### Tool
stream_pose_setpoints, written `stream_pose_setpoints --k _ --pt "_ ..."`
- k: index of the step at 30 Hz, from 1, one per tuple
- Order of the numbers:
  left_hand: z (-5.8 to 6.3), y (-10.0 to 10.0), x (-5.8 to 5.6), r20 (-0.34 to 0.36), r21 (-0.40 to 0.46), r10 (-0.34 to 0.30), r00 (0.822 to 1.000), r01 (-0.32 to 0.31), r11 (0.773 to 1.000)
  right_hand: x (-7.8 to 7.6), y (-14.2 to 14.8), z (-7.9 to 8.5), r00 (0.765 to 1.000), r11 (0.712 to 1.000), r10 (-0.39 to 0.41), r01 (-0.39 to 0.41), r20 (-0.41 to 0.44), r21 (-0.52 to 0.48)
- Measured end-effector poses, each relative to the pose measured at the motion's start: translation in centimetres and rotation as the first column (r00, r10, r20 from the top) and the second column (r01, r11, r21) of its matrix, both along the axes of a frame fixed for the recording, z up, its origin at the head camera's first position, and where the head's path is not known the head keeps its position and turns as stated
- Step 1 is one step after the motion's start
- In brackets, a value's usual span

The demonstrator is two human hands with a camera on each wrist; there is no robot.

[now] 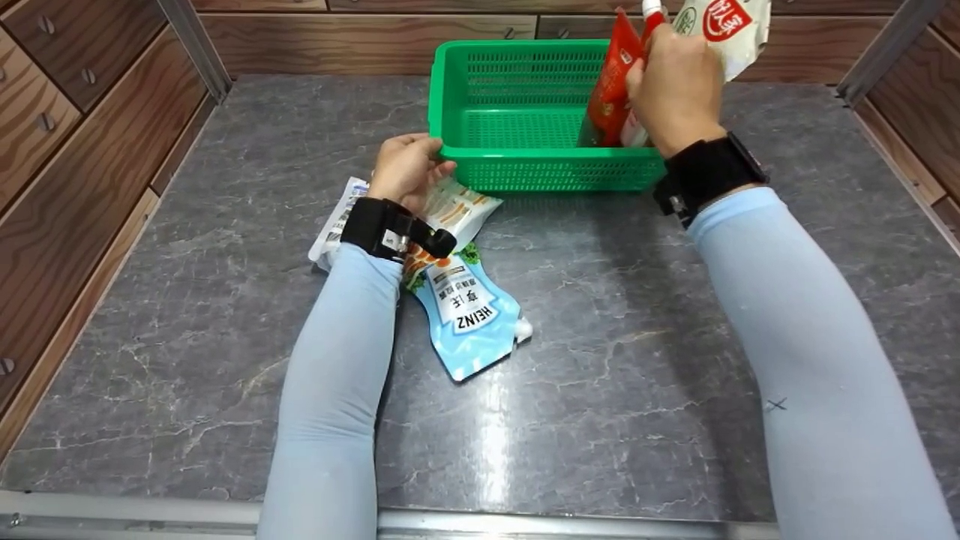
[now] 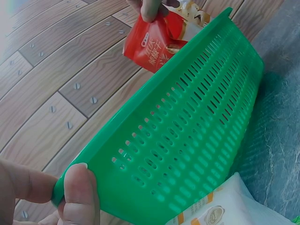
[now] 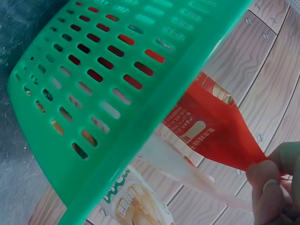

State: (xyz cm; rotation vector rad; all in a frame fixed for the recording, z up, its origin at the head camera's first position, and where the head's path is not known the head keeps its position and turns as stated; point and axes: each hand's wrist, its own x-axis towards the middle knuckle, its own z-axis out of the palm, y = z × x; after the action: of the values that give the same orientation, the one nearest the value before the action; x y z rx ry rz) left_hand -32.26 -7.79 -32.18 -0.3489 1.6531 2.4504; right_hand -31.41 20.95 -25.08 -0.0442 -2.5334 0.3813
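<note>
A green plastic basket [image 1: 540, 169] stands at the back of the table. At its near left corner my left hand [image 1: 409, 169] pinches the rim, thumb outside as the left wrist view shows. Over the basket's right end, my right hand [image 1: 679, 86] pinches the top of a red packet [image 3: 215, 126], which stands upright inside the basket. Beside that packet is a pale pouch with a red cap [image 1: 654, 9], partly hidden by the hand. A white packet with a red logo [image 1: 724, 30] shows beyond the right hand; its lower part is hidden.
Below my left hand lies a white packet [image 1: 461, 214], overlapping a light blue Heinz pouch [image 1: 472, 315] with a white cap. Another white packet [image 1: 334, 225] lies partly under the left wrist. Wood-patterned walls [image 1: 367, 45] border the grey table [image 1: 637, 420] behind and at the sides.
</note>
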Motion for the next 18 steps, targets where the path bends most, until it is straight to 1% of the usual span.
stream_pose_setpoints --k 4,8,12,15,18 --pt "0.0 0.1 0.0 0.003 -0.008 0.008 1.0 -0.008 1.0 0.1 -0.2 -0.1 1.0 1.0 0.007 -0.007 0.013 -0.025" --pt "-0.1 0.2 -0.1 -0.008 0.001 0.016 1.0 -0.016 1.0 0.3 -0.2 -0.5 0.999 0.999 0.032 -0.032 -0.01 -0.015" --pt "-0.2 0.2 -0.1 -0.014 0.005 0.023 1.0 -0.023 1.0 0.2 -0.2 -0.9 0.999 0.999 0.046 -0.046 0.006 -0.015" --pt "-0.2 0.2 -0.1 -0.012 0.003 0.022 1.0 -0.022 1.0 0.1 -0.3 -1.1 0.998 0.997 0.059 -0.059 0.01 -0.039" --pt "-0.2 0.1 -0.1 -0.012 0.001 0.021 1.0 -0.021 1.0 0.1 -0.5 -1.0 0.997 0.995 0.074 -0.075 -0.004 -0.062"
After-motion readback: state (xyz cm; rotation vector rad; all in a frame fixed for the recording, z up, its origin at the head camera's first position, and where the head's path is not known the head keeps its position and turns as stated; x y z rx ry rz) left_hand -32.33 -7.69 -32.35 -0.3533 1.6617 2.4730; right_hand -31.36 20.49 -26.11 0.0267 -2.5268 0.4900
